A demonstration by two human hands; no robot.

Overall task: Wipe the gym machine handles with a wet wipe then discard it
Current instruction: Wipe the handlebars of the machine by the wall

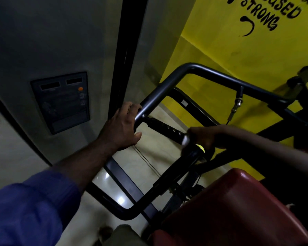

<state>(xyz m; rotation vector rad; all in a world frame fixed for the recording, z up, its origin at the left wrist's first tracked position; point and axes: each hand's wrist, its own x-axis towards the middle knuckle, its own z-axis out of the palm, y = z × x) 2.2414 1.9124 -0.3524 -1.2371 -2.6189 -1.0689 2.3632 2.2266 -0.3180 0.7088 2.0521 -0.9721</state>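
Yellow wall behind; left hand clasps grey bar, right hand pinches white wipe (blurred).

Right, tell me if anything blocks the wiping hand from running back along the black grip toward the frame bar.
Nothing visible does. The right hand holds the wet wipe on the black grip near its yellow-capped end, and the grip is bare up to the grey frame bar. The left hand grips that bar beside the joint, not the grip.
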